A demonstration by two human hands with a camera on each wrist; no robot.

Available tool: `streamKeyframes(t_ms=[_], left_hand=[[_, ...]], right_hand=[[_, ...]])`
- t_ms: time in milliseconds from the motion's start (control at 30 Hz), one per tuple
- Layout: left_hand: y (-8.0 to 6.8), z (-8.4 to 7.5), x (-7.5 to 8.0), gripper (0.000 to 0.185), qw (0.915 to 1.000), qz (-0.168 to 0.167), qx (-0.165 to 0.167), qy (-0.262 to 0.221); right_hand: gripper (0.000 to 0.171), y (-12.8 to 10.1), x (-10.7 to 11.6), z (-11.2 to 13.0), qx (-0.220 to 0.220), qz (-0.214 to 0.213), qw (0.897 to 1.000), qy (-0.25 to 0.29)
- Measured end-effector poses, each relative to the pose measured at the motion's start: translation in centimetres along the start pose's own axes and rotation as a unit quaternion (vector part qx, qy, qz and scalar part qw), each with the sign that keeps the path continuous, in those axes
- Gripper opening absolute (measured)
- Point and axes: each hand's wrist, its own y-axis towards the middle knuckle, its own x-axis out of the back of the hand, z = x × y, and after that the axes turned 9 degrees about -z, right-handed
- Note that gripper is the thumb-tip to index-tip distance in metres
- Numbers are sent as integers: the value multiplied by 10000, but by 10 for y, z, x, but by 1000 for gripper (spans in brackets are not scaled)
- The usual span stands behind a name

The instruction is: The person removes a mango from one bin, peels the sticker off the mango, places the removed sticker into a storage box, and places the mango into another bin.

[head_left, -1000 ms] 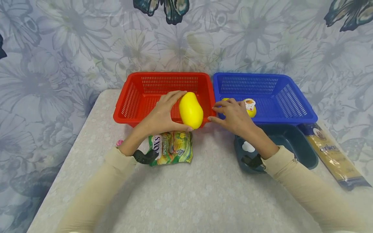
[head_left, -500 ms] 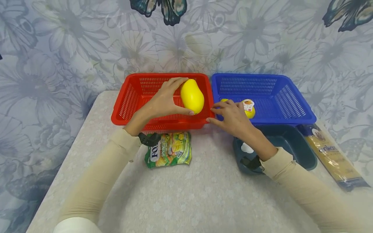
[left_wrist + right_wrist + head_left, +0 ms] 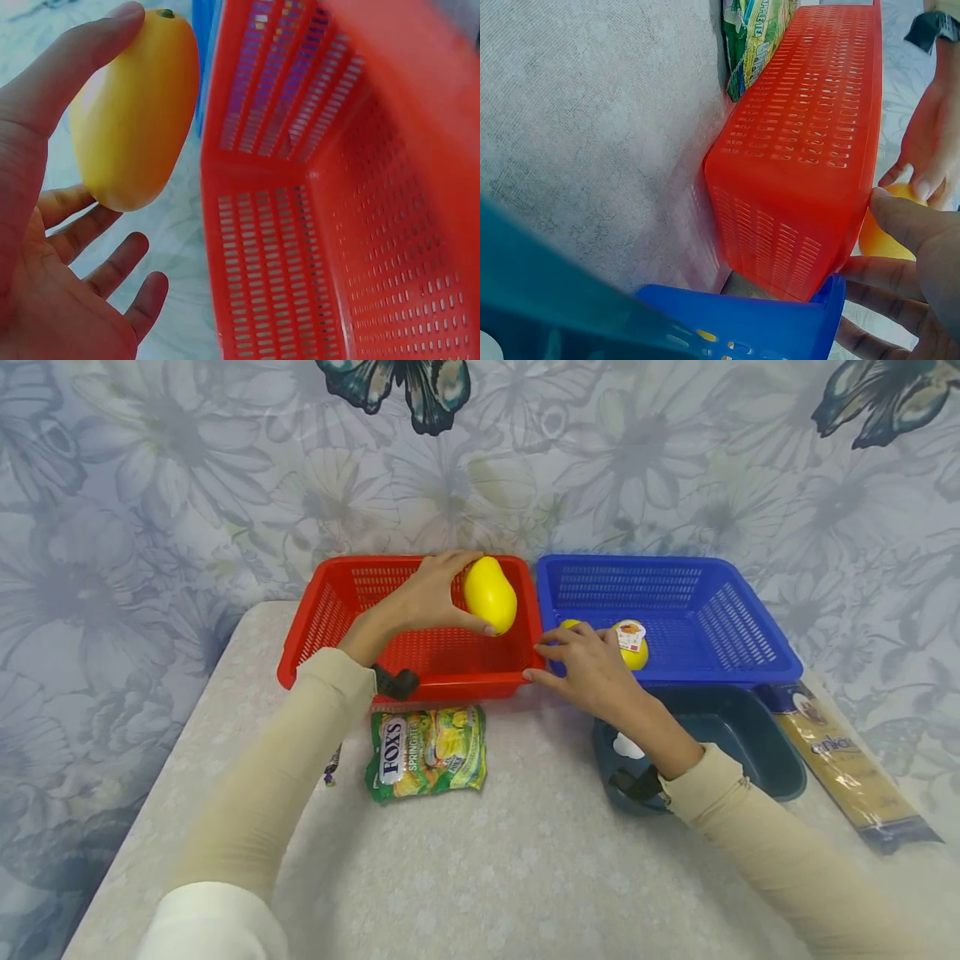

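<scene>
My left hand [image 3: 431, 596] holds a smooth yellow mango [image 3: 491, 596] over the red basket [image 3: 450, 683] in the head view. The left wrist view shows the thumb across the mango [image 3: 139, 112] near its stem end, fingertips behind its lower end and the other fingers loose. My right hand [image 3: 588, 668] is at the red basket's front right corner. Its thumb and index finger sit on either side of that corner, gripping the rim, seen closely in the right wrist view. The remaining fingers overlap the left end of the blue basket [image 3: 675, 678].
Yellow items [image 3: 636, 660], one with a white label, lie in the blue basket. A dark teal tub [image 3: 750, 727] stands before it, left of a long golden packet [image 3: 847, 760]. A green Fox's sweets bag [image 3: 427, 752] lies before the red basket. A patterned wall rises behind.
My left hand has carried the mango up and away from me, from the red basket's front edge to over its back right part. The right hand has stayed at the corner.
</scene>
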Motion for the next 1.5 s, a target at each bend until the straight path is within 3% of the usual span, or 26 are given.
streamKeyframes(t_ms=[233,400,733,967,1167,1367,1500], left_hand=[[18,14,-6,108,9996,188,204,-44],[27,21,-13,108,9976,582,363,50],[42,35,-29,104,9848,1450,937,202],[51,42,-46,106,9771,1850,1041,175],[54,44,-53,105,9751,1866,1185,196],[57,46,-53,105,9806,1655,797,682],[58,48,-55,107,9794,1726,697,788]], right_hand=[[52,2,1,1,-2,-14,10000,-23],[53,1,1,2,-46,-16,10000,-3],[52,-3,-3,0,5,-111,9999,-57],[52,-3,-4,-1,9,-142,9999,-62],[53,-3,-3,-2,30,-207,9998,-59],[53,-3,-2,-3,69,-264,9996,-55],[52,-3,-5,-3,61,-235,9997,-54]])
